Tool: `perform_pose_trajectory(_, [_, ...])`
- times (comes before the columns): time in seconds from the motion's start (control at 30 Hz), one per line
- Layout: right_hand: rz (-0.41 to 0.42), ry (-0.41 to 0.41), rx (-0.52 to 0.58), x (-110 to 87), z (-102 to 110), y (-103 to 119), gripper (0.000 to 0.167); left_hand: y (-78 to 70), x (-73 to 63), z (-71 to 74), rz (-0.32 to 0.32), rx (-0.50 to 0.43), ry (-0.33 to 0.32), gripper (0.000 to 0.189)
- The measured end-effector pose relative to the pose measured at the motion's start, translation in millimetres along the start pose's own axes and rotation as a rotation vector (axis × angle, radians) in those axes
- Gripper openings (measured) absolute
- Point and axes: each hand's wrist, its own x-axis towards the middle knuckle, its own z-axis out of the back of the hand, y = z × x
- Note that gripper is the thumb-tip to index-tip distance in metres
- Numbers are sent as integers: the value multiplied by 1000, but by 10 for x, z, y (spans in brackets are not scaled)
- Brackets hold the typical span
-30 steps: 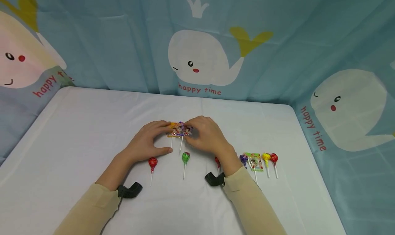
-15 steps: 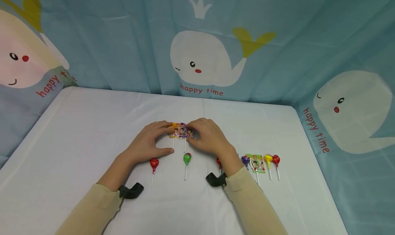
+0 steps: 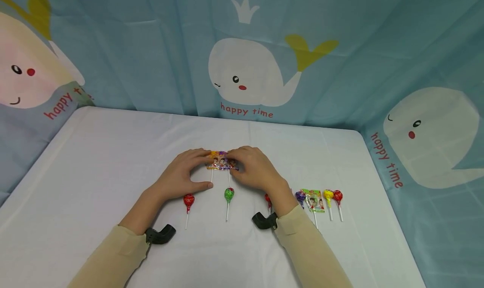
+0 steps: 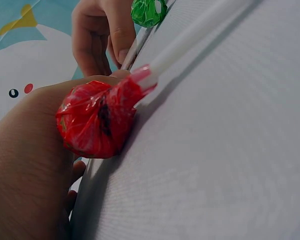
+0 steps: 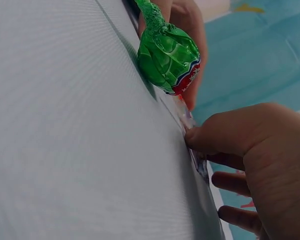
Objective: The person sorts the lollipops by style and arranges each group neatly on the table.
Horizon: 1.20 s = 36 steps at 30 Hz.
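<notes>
Two flat-wrapped lollipops lie side by side on the table, their sticks toward me: an orange-wrapped lollipop point(image 3: 214, 162) and a purple-wrapped lollipop point(image 3: 223, 163). My left hand point(image 3: 177, 172) rests its fingertips on the orange wrapper's left side, thumb spread apart near the stick. With thumb and forefinger, my right hand point(image 3: 256, 166) pinches the purple wrapper's right part, hiding some of it. The right wrist view shows this thumb point(image 5: 210, 137) on the wrapper. A red round lollipop point(image 3: 188, 200) lies below my left hand, a green one point(image 3: 229, 194) between the hands.
Under my right wrist a red lollipop point(image 3: 268, 199) is partly hidden. Farther right lie a purple lollipop point(image 3: 300, 197), a green flat-wrapped one point(image 3: 314, 200), a yellow one point(image 3: 328, 195) and a red one point(image 3: 338, 195). Whale-print cloth point(image 3: 162, 69) hangs behind the white table point(image 3: 113, 153).
The purple-wrapped lollipop's stick has swung from slanting left to nearly straight, beside the orange one's. My right hand turned it slightly; my left hand stayed put. The view shifted a little.
</notes>
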Motion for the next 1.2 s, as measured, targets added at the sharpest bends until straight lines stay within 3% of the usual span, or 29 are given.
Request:
perform_pose_trajectory(0.23, [12, -11, 19, -6, 3, 2, 44, 0, 7, -9, -2, -4, -3, 68])
perform_pose_trajectory(0.5, [-54, -1, 69, -10, -6, -15, 47, -5, 18, -16, 20, 6, 11, 69])
perform_pose_trajectory(1.2, [-76, -8, 133, -19, -7, 15, 45, -35, -3, 20, 31, 2, 15, 70])
